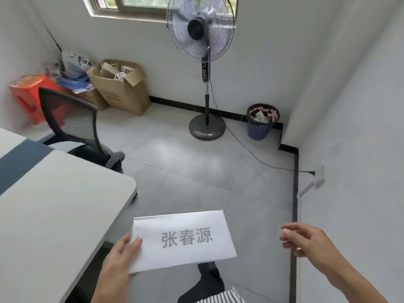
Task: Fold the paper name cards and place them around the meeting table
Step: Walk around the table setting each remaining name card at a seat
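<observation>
A white folded paper name card [183, 239] with grey printed characters is held in the air over the floor, just right of the meeting table's corner. My left hand [122, 261] grips its lower left edge, thumb on top. My right hand [306, 239] hovers to the right of the card, apart from it, fingers loosely curled and holding nothing. The grey-white meeting table [50, 204] with a dark blue stripe fills the left side.
A black mesh office chair [72, 125] stands at the table's far side. A standing fan [203, 68], its cord across the tiles, a blue waste basket [261, 122], cardboard boxes [122, 90] and a red stool [28, 95] line the far wall. A wall stands close on the right.
</observation>
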Demonstrator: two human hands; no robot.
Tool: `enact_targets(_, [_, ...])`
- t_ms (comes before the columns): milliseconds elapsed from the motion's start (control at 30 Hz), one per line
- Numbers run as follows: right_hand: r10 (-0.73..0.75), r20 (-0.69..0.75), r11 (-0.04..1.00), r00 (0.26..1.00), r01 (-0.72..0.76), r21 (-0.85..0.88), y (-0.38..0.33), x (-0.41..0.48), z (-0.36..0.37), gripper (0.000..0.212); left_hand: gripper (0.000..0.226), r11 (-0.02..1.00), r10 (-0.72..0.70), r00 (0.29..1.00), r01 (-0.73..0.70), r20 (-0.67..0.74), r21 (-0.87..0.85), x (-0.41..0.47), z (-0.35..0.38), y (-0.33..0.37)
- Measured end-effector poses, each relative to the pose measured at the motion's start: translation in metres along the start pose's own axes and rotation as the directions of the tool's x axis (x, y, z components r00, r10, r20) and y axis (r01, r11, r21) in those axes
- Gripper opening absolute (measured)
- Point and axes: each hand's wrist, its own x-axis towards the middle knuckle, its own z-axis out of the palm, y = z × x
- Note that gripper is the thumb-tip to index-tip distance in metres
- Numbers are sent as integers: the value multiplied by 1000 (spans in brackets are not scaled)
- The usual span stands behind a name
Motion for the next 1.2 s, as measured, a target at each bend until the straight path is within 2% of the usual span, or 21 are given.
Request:
enact_targets(67, [-9, -15, 1000, 1000, 9, 10, -34, 38, 1, 12, 33, 999, 46, 999, -46, 6, 16, 44, 25, 40])
enact_targets(200, [-53, -25, 998, 998, 54, 17, -110, 108, 2, 11, 32, 992, 119, 991, -121, 67, 28, 125, 73, 119])
enact_targets(300, [-63, -8, 998, 998, 63, 14, -151, 159, 5, 11, 49, 993, 119, 989, -120, 92, 4, 178, 98, 162])
enact_targets(433, [-52, 37, 999, 998, 52, -11, -194, 246, 17, 11, 35, 994, 109, 992, -108, 66, -16, 246, 121, 194])
enact_targets(600, [-61, 111, 996, 992, 68, -59, -263, 385, 40, 10, 42, 995, 78, 991, -85, -111, -54, 338, 141, 232])
enact_targets(800, [-114, 303, 967, 946, 175, -185, -391, 529, 98, 7, 25, 977, 81, 947, -136, -310, -163, 424, 152, 301])
enact_targets(967, [-146, 490, 911, 859, 310, -272, -496, 602, 175, 7, 21, 933, 15, 864, -192, -504, -303, 465, 138, 333])
enact_targets(1067, [-138, 558, 894, 818, 345, -286, -536, 636, 229, 9, 21, 919, -6, 834, -213, -552, -332, 498, 121, 352])
enact_targets(1200, [-104, 588, 889, 802, 340, -307, -567, 669, 304, 10, 18, 904, 8, 807, -259, -591, -341, 546, 82, 391])
